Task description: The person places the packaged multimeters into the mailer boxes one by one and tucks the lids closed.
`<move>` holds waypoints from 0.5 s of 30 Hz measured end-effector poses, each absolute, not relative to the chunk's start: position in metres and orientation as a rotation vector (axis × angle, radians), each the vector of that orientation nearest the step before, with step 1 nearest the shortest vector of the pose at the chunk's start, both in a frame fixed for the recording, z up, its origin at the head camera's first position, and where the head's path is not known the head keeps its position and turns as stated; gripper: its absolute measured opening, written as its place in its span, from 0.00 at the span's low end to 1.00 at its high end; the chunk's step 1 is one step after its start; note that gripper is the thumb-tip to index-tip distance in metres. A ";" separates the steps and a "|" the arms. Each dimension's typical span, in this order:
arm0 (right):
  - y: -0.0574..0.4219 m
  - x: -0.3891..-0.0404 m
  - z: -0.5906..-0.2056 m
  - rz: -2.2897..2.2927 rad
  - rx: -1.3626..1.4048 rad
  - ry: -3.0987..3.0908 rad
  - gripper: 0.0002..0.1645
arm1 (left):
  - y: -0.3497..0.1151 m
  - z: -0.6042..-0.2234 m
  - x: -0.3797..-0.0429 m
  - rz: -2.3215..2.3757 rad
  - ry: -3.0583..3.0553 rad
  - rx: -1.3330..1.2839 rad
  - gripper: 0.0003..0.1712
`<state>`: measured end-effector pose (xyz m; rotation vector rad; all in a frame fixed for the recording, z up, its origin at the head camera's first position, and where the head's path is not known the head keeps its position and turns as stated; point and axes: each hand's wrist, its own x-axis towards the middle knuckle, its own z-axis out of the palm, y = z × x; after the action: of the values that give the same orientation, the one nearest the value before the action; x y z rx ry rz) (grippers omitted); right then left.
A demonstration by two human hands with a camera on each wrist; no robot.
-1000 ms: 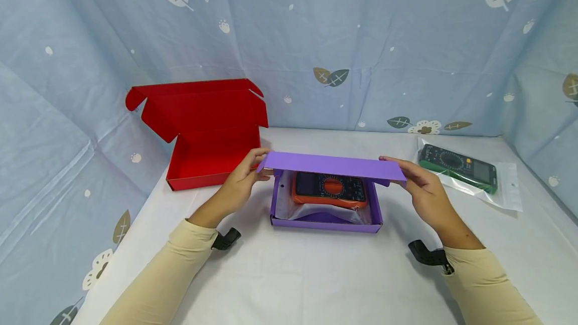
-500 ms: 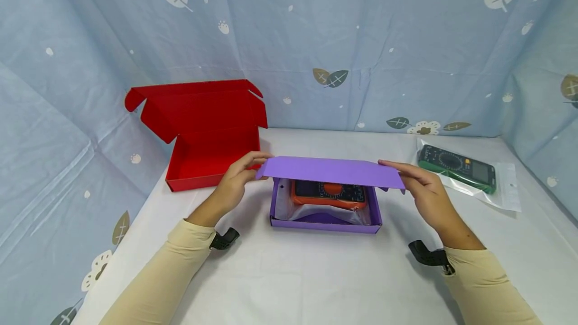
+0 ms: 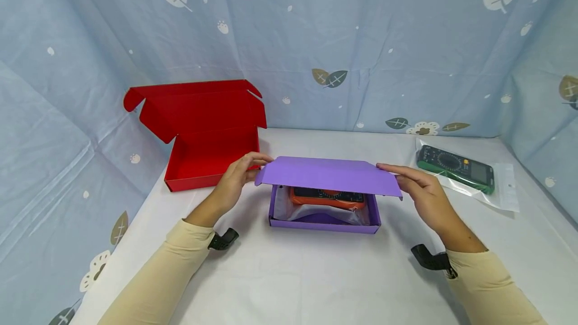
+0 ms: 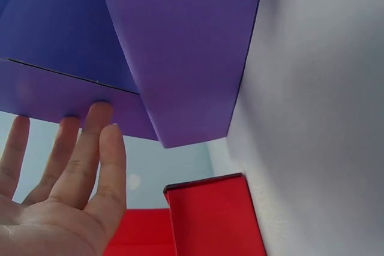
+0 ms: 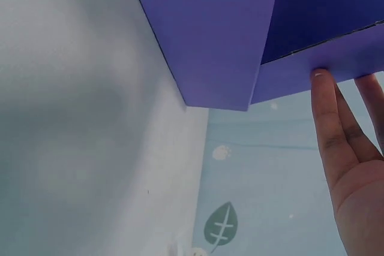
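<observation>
A purple cardboard box [image 3: 324, 226] stands in the middle of the white table, its lid [image 3: 329, 174] tilted forward over part of the opening. Inside lies an orange multimeter [image 3: 329, 200] in a clear plastic bag; the lid hides its upper part. My left hand [image 3: 232, 182] touches the lid's left side, and in the left wrist view its straight fingers [image 4: 78, 169] reach a purple panel. On the lid's right side, my right hand [image 3: 426, 197] rests with extended fingers; the right wrist view shows a fingertip [image 5: 322, 76] against the panel.
A red box [image 3: 212, 159] with its lid raised stands at the back left, near my left hand. At the right lies a green multimeter [image 3: 456, 167] in a clear bag. A blue patterned curtain [image 3: 289, 39] closes off the back and sides.
The purple lid has swung down and forward, covering more of the orange multimeter. Both hands have shifted slightly along with it. The red box and green multimeter stay put.
</observation>
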<state>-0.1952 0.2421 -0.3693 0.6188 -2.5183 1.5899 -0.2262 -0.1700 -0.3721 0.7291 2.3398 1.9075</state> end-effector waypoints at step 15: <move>0.242 -0.190 -0.379 1.551 0.670 -2.495 0.20 | -0.168 -0.371 -0.225 1.810 2.486 0.702 0.18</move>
<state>-0.1901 0.2422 -0.3795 0.6698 -2.4954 1.5514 -0.2249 -0.1679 -0.3712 0.7024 2.4858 1.8099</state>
